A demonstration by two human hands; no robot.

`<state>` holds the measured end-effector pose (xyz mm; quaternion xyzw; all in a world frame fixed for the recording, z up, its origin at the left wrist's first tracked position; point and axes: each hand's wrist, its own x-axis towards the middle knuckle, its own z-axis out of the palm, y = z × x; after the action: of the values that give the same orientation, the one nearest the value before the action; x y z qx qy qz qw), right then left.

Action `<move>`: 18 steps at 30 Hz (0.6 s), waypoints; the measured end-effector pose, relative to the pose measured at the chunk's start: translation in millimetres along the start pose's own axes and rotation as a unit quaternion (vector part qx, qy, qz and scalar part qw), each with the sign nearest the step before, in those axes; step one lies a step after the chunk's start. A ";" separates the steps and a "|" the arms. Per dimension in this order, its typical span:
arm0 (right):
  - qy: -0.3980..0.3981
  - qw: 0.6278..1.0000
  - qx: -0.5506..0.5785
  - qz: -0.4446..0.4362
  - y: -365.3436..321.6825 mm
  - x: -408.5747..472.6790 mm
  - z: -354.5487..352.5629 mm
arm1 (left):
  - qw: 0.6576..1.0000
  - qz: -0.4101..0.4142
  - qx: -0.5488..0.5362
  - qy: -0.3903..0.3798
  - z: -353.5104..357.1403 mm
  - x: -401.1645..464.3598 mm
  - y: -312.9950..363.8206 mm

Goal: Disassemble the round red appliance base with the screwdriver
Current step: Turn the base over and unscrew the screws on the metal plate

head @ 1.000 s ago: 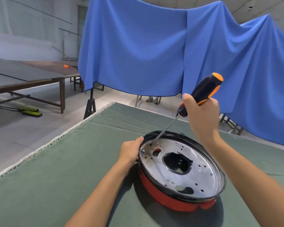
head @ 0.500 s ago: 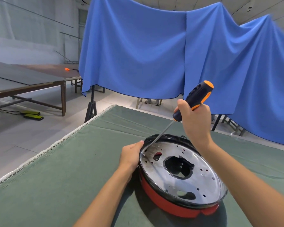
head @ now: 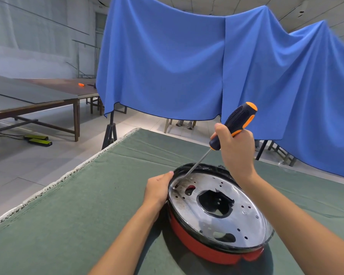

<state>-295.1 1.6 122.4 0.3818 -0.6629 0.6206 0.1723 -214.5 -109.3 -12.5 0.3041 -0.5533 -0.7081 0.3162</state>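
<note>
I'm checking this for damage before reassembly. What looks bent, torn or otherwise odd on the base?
The shiny round metal plate on the round red appliance base has a ragged, irregular central hole, and dark scorch-like staining near the screwdriver tip. Nothing else stands out.

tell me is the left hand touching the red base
Touching. The head view shows the left hand pressed against the rim of the red base, fingers curled over its black edge, no gap between them.

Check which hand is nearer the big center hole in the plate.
Left. The left hand grips the base's rim beside the plate, level with the hole. The right hand is raised above the far rim, holding the screwdriver.
</note>
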 end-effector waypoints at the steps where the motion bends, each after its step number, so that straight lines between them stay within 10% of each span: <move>1: 0.000 1.000 -0.001 0.000 0.2 0.2 0.1 | 1.000 0.001 -0.001 0.001 0.1 0.0 0.2; 18: 0.022 1.000 0.021 -0.006 -15.4 3.2 -0.8 | 1.000 0.003 0.006 -0.002 0.8 -1.8 1.2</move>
<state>-286.3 2.4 135.5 0.3756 -0.6436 0.6416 0.1821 -213.9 -107.6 -11.1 0.3029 -0.5593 -0.7044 0.3151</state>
